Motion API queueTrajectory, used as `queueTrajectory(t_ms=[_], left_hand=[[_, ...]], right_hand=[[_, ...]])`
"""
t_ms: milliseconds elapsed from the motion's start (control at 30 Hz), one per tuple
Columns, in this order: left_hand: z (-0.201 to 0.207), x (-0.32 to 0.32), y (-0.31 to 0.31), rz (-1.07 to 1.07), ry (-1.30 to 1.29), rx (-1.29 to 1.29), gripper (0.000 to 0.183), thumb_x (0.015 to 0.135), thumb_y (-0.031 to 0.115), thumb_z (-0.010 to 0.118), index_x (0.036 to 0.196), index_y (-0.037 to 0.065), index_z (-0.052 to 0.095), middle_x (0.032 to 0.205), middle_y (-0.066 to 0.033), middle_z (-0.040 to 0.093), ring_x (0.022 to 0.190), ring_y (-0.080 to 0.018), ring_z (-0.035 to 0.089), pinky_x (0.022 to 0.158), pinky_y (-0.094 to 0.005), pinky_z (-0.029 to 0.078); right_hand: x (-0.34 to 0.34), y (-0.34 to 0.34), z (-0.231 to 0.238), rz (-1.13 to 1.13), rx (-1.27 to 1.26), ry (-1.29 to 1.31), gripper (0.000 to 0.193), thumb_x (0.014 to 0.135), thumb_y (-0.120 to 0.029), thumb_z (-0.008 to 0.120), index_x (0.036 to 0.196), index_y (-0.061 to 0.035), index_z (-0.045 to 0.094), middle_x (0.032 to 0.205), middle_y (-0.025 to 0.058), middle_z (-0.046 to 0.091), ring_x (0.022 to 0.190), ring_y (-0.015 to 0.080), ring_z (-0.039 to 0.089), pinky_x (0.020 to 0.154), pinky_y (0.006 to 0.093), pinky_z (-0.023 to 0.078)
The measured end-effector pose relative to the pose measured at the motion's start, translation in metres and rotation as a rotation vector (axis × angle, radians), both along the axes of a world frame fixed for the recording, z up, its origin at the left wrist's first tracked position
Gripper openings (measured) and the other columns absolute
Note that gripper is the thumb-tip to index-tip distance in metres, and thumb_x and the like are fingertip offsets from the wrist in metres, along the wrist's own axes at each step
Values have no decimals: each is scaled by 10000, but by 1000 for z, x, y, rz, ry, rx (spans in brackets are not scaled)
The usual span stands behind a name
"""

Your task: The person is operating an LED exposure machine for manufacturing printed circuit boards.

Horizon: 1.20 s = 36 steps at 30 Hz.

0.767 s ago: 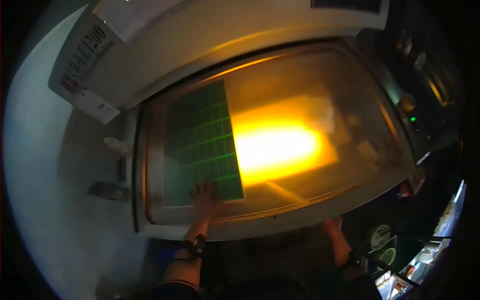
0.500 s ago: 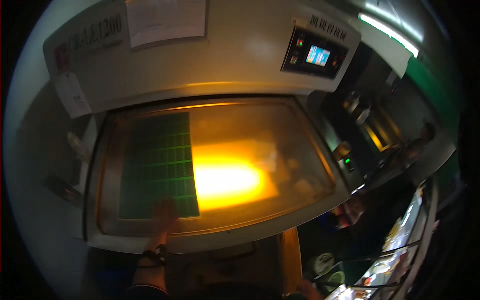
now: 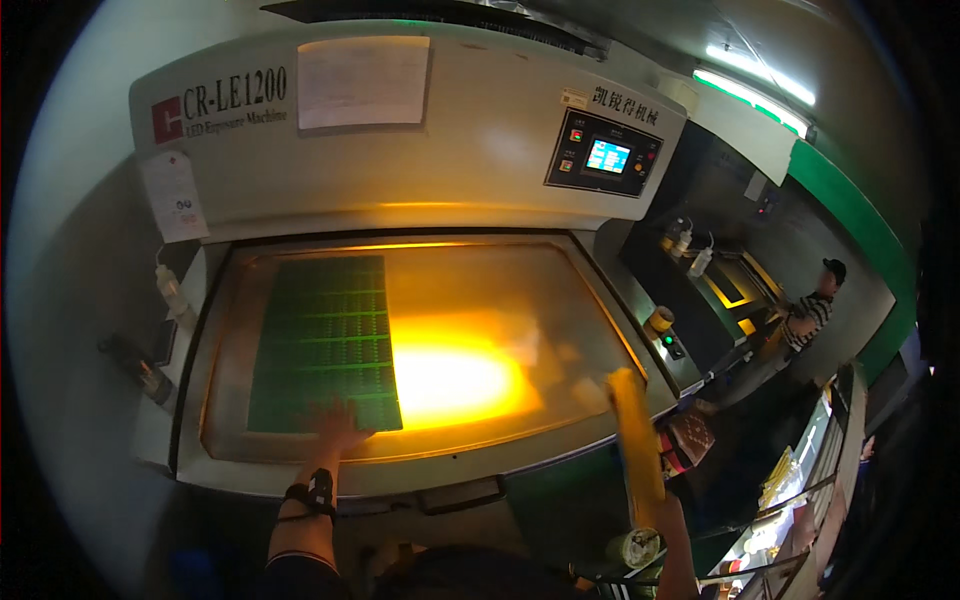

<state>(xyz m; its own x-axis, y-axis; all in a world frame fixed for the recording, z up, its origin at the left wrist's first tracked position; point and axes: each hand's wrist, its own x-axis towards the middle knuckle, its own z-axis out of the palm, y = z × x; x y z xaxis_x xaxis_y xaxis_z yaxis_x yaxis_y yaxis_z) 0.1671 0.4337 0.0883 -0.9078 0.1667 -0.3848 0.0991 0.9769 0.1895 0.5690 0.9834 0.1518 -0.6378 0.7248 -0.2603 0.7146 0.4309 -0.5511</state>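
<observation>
My left hand (image 3: 338,425) lies with fingers spread over the lower right corner of a green sheet with rows of small printed patterns (image 3: 325,345). The sheet lies flat on the left half of the machine's glossy bed (image 3: 480,270). To the right, my right hand (image 3: 670,515) grips the lower end of a long, narrow-looking yellow panel (image 3: 638,445). The panel stands tilted upright, its top reaching over the bed's front right corner. How my right fingers wrap round it is hard to make out.
A large grey machine hood (image 3: 470,150) with a control screen (image 3: 607,157) rises behind the bed. Squeeze bottles (image 3: 171,290) stand at the left. A person in a striped top (image 3: 808,318) is at another bench, far right. A glass-topped rack (image 3: 790,500) fills the lower right.
My right hand has lifted the yellow panel up and to the right, from below the bed's front edge. My left hand stays on the green sheet. The view has tilted upward and sharpened.
</observation>
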Motion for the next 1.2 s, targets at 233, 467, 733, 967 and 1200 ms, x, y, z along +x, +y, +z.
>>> queueTrajectory(t_ms=[233,467,733,967,1200], left_hand=[[72,58,20,-591,157,158,989,768,603,627,1503,193,106,1569,-97,54,1412,-432,54,1073,-647,175],[35,72,-112,-323,50,39,707,730,140,689,1382,144,418,1196,-129,596,907,-346,640,877,-437,479],[9,15,-211,-456,154,-174,712,764,116,632,1419,139,353,1480,-70,333,1204,-404,446,1012,-536,354],[-11,-273,-230,-365,90,22,756,719,-37,583,1416,158,365,1406,-72,446,1171,-383,485,1019,-479,372],[-17,-508,-235,-282,351,-34,687,704,-35,618,1338,149,432,1255,-123,567,1172,-387,488,991,-480,412]], right_hand=[[-197,-91,44,1063,582,132,431,773,-165,610,1202,-209,591,890,149,670,845,338,648,730,448,513],[-328,-277,-39,1488,254,87,446,852,-178,551,1283,-295,535,1003,139,671,880,288,663,767,428,529],[-369,-389,-43,1568,479,144,641,793,-190,638,1374,-80,391,1385,114,449,1247,351,443,1026,511,364],[-644,-418,-51,1445,353,78,750,699,-19,632,1395,-149,383,1360,104,479,1246,307,461,1035,445,379],[-878,-441,-87,1291,654,130,779,720,58,547,1435,-173,338,1455,72,386,1331,305,373,1098,468,304]])
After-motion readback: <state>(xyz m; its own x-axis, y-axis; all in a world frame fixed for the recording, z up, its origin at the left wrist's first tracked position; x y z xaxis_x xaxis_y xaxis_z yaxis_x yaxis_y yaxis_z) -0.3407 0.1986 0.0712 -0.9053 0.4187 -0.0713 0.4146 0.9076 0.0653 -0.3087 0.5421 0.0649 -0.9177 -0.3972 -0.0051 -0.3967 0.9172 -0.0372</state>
